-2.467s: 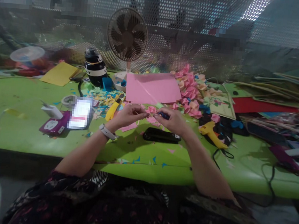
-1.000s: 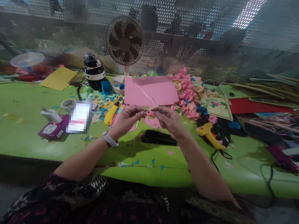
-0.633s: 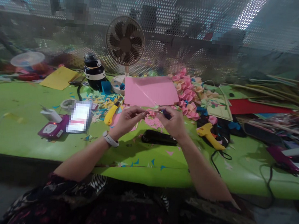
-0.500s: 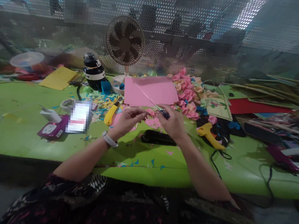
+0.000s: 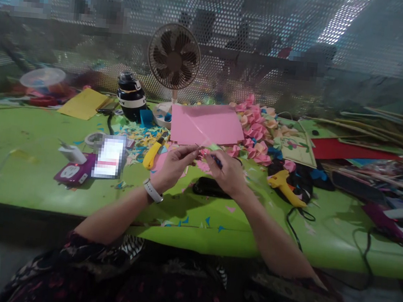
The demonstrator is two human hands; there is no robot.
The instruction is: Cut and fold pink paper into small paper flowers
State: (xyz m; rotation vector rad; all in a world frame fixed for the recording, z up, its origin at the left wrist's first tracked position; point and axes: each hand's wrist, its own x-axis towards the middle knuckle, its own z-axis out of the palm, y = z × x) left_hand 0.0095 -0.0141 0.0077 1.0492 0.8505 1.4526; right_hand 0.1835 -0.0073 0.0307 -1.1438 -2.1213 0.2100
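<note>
My left hand (image 5: 178, 164), with a white watch on its wrist, pinches a small pink paper piece (image 5: 202, 153) at its fingertips; the fingers partly hide it. Close on the right, my right hand (image 5: 227, 172) is closed round dark-blue-handled scissors (image 5: 216, 160), mostly covered by the fingers. A faint, blurred pale streak runs up from between the hands across the pink paper sheets (image 5: 209, 123). Below the right hand lies a black stapler-like object (image 5: 208, 188). Beside the left hand are a yellow cutter knife (image 5: 151, 155) and many paper scraps (image 5: 134, 147).
Pink paper flowers (image 5: 255, 127) heap up beside the sheets. A fan (image 5: 174, 57) and black bottle (image 5: 131, 99) stand behind. The phone (image 5: 109, 157) leans on a purple power socket (image 5: 74, 172) at left. At right lies a yellow glue gun (image 5: 286, 189) with its cord.
My hands have come closer together, and the right hand's tool has turned and dropped lower toward the left fingertips. The whole view has shifted slightly.
</note>
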